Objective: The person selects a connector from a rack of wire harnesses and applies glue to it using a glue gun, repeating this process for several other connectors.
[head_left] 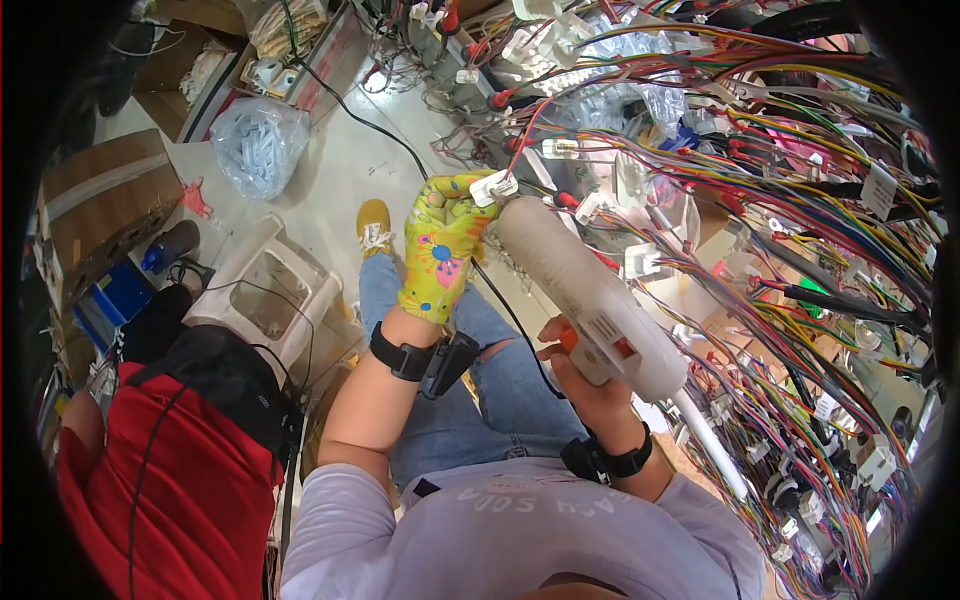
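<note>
My left hand [443,243] wears a yellow glove with coloured spots and pinches a small white plastic connector [493,187] at the end of a wire bundle. My right hand [583,375] is bare and grips the handle of a large white glue gun [590,290], a finger on its orange trigger. The gun's nozzle points up at the connector, nearly touching it. A black cable [515,320] runs down past my knees. Both wrists carry black bands.
A dense board of coloured wire harnesses [800,220] with white connectors fills the right and top. A white plastic stool [265,290], a person in red [170,470], cardboard boxes [100,200] and a bag of white parts [258,145] lie on the left.
</note>
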A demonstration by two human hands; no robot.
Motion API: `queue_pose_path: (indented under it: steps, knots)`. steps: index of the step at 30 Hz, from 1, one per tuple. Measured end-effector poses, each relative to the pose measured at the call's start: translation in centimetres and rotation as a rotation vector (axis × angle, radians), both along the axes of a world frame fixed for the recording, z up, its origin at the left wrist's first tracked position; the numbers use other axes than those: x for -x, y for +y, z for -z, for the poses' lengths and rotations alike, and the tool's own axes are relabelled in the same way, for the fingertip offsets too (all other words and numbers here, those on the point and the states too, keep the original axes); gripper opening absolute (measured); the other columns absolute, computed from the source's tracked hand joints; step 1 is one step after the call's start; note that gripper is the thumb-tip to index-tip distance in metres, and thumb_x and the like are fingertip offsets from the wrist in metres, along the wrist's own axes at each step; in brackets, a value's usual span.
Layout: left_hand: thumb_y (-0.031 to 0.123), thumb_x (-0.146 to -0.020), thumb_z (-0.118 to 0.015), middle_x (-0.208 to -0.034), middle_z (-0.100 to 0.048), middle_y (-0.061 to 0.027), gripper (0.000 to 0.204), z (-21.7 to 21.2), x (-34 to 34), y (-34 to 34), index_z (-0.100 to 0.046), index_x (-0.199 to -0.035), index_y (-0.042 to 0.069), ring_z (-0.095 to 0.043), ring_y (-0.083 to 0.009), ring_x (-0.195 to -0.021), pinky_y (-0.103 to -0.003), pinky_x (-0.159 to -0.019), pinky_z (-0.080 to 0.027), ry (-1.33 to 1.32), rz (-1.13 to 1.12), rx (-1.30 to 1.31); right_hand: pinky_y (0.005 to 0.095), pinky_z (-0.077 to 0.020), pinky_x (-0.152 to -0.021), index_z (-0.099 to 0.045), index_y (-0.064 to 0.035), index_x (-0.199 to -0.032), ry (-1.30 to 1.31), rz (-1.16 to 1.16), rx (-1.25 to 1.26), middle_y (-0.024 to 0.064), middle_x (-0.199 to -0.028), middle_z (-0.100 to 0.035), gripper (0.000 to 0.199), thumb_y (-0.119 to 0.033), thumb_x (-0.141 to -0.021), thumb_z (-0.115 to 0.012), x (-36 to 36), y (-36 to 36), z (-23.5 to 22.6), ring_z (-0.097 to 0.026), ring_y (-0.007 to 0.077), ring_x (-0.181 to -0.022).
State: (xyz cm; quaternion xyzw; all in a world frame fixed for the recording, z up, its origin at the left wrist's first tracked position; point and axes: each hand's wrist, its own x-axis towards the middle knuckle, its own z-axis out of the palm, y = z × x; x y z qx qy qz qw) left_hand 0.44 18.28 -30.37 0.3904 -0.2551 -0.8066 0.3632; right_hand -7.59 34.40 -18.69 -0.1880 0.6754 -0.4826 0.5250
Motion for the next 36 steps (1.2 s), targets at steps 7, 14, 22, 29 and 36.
queue_pose_path:
  steps: [7,14,22,29,36]
  knots:
    - [0.001,-0.084,-0.062,-0.105,-0.063,-0.0091,0.017,0.04,-0.01,-0.1,-0.054,-0.099,0.002,-0.061,-0.0114,-0.09,-0.021,-0.074,-0.049,0.009,0.003,0.019,0.034,-0.0512,-0.078,-0.043,-0.0014,-0.122,0.034,0.016,0.02,0.011,-0.104,-0.054,0.043,0.008,-0.081,-0.051,0.05,0.21,0.25,-0.053,0.0201,-0.099]
    - [0.001,-0.083,-0.062,-0.106,-0.063,-0.0092,0.019,0.2,0.14,0.04,-0.053,-0.099,0.003,-0.061,-0.0113,-0.089,-0.02,-0.068,-0.05,0.047,-0.034,0.003,0.0331,-0.0505,-0.076,-0.044,-0.0015,-0.12,0.019,0.032,0.002,0.0105,-0.102,-0.054,0.044,0.01,-0.078,-0.052,-0.01,0.08,0.08,-0.054,0.02,-0.098]
    - [0.0,-0.083,-0.062,-0.107,-0.063,-0.0094,0.019,-0.24,-0.17,-0.22,-0.053,-0.1,0.003,-0.062,-0.0115,-0.087,-0.016,-0.056,-0.049,-0.058,0.041,-0.04,0.0322,-0.0501,-0.075,-0.045,-0.0017,-0.118,0.023,0.072,-0.012,0.0094,-0.101,-0.054,0.042,0.009,-0.078,-0.052,0.06,0.23,0.3,-0.054,0.0193,-0.096]
    - [0.0,-0.083,-0.062,-0.108,-0.062,-0.0114,0.02,0.46,-0.25,-0.23,-0.052,-0.1,0.002,-0.062,-0.0145,-0.091,-0.02,-0.062,-0.051,-0.016,0.035,-0.031,0.0322,-0.0497,-0.076,-0.046,-0.0012,-0.117,-0.002,0.077,0.01,0.0088,-0.098,-0.055,0.04,0.009,-0.078,-0.052,0.07,0.15,0.43,-0.054,0.0188,-0.094]
    - [0.0,-0.084,-0.061,-0.109,-0.062,-0.0118,0.019,0.21,-0.36,-0.24,-0.052,-0.101,0.002,-0.063,-0.0149,-0.09,-0.019,-0.064,-0.05,0.01,0.02,-0.064,0.0324,-0.0497,-0.077,-0.046,-0.0006,-0.115,-0.012,0.078,-0.028,0.009,-0.097,-0.054,0.039,0.01,-0.078,-0.052,0.28,-0.05,0.22,-0.054,0.0188,-0.093]
